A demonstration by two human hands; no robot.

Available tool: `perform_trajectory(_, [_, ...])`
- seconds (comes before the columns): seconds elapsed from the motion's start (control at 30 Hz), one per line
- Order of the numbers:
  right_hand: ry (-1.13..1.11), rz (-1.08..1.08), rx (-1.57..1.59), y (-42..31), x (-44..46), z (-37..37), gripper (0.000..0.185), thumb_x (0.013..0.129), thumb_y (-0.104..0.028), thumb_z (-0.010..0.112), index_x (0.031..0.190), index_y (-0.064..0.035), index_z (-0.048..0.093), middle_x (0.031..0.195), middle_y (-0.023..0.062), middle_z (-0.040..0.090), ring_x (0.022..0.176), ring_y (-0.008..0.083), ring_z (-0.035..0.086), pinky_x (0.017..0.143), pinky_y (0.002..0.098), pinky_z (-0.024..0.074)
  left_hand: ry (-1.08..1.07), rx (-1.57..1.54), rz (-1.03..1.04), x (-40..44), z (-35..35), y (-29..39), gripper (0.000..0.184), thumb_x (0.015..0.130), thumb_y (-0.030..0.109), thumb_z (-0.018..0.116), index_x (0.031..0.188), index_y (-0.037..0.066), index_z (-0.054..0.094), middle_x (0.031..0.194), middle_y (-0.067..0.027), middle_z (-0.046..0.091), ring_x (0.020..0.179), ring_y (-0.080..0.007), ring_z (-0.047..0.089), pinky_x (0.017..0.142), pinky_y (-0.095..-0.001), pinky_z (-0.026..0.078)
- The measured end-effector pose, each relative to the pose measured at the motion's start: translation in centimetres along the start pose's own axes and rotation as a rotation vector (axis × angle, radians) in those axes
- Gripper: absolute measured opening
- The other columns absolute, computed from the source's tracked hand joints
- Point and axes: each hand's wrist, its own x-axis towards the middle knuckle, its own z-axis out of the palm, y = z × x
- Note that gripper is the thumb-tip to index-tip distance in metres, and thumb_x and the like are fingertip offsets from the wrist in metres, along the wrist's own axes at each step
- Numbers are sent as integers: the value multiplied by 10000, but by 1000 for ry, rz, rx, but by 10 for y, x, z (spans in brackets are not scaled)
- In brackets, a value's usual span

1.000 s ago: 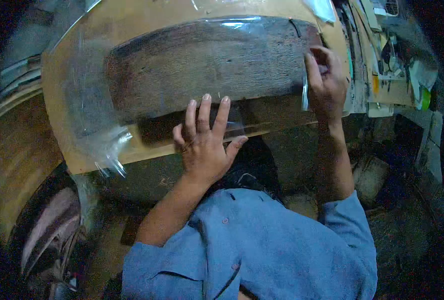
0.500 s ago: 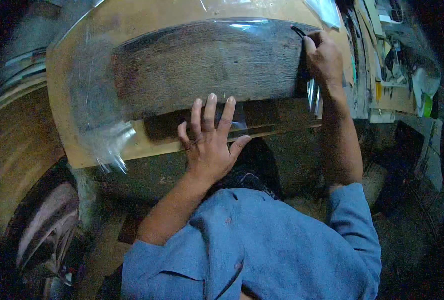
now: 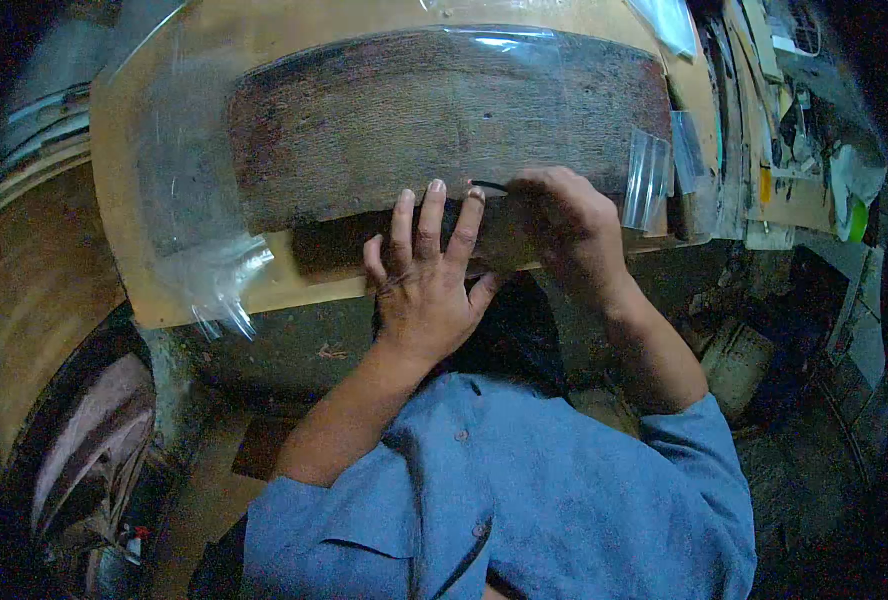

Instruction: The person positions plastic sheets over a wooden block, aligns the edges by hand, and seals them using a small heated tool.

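Note:
My left hand (image 3: 426, 255) lies with fingers spread, its fingertips on the near edge of a worn, dark wooden-looking board (image 3: 394, 120). Close to those fingertips, my right hand (image 3: 569, 220) is closed around a thin black tool (image 3: 488, 185) whose tip points left. What kind of tool it is I cannot make out, as most of it is hidden in the fist. Clear plastic film (image 3: 229, 280) covers the left end and hangs in strips over the front edge. More clear film (image 3: 647, 180) stands curled at the board's right end.
The board lies on a tan tabletop (image 3: 124, 200) with a curved left edge. Stacked strips and sheets (image 3: 739, 130) stand along the right, beside a clear bag with a green item (image 3: 856, 218). A round dark container with crumpled material (image 3: 94, 430) is at lower left.
My right hand has come from the board's far right corner toward me and left, carrying the black tool beside my left fingers. My left hand has stayed nearly in place.

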Motion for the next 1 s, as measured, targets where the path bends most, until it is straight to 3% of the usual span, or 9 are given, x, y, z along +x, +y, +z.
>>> perform_trajectory(0.13, [6, -50, -120, -2, 3, 6, 218, 787, -67, 670, 1002, -55, 640, 959, 123, 666, 907, 329, 633, 796, 376, 497, -18, 41, -4, 0, 0, 0, 811, 757, 495, 668, 1459, 239, 354, 1502, -98, 272, 1382, -326, 212, 991, -553, 242])
perform_trajectory(0.17, [5, -51, -121, -3, 3, 8, 218, 787, -67, 670, 1002, -55, 640, 959, 123, 666, 907, 329, 633, 796, 376, 497, -19, 68, -2, 0, 1, -1, 801, 773, 558, 633, 1457, 246, 357, 1498, -87, 278, 1376, -312, 218, 968, -557, 256])
perform_trajectory(0.47, [17, -56, -174, -2, 6, 11, 238, 780, -27, 657, 1016, -58, 646, 938, 130, 662, 898, 324, 638, 791, 375, 502, -8, 32, 0, 0, 0, -2, 781, 797, 528, 624, 1467, 244, 341, 1505, -86, 270, 1374, -316, 224, 976, -565, 255])
perform_trajectory(0.57, [65, -32, -79, 1, 2, 7, 282, 758, 29, 658, 1030, -45, 643, 930, 90, 666, 873, 253, 647, 788, 331, 504, -21, 46, -4, -1, -1, -2, 781, 801, 549, 613, 1468, 249, 339, 1499, -84, 282, 1366, -314, 235, 979, -558, 251])
perform_trajectory(0.63, [176, 127, 264, 5, 2, 3, 349, 712, -3, 702, 1052, -55, 643, 1013, 80, 672, 936, 213, 651, 819, 314, 507, -3, 15, 4, -1, 1, -3, 791, 797, 549, 621, 1469, 243, 335, 1496, -87, 285, 1371, -317, 228, 991, -560, 240])
perform_trajectory(0.67, [226, 213, 188, 2, 4, -3, 278, 782, 36, 660, 1048, -45, 641, 987, 69, 674, 915, 144, 636, 791, 272, 506, 16, -16, 12, -1, 1, -3, 802, 793, 549, 628, 1470, 238, 332, 1494, -91, 289, 1375, -320, 221, 1003, -561, 229])
perform_trajectory(0.83, [527, 188, 63, 52, 41, -51, 167, 855, -64, 625, 1015, -27, 660, 920, 81, 696, 837, 146, 653, 765, 279, 511, 20, -49, -25, 4, -4, 1, 794, 821, 586, 579, 1473, 209, 326, 1482, -93, 289, 1351, -321, 246, 1013, -548, 225])
perform_trajectory(0.9, [546, 331, -40, 72, 52, -66, 191, 867, -140, 625, 1022, -34, 659, 902, 91, 704, 809, 176, 674, 737, 303, 524, 30, -34, -21, 6, -5, 2, 794, 823, 574, 585, 1473, 199, 326, 1479, -98, 287, 1343, -323, 253, 1018, -545, 221])
perform_trajectory(1.0, [561, 332, -191, 105, 58, -75, 226, 865, -200, 634, 1023, -41, 657, 898, 116, 705, 796, 213, 690, 726, 331, 530, -14, 10, -25, 2, -11, 4, 795, 814, 533, 624, 1471, 198, 329, 1494, -121, 260, 1363, -335, 229, 1029, -551, 211])
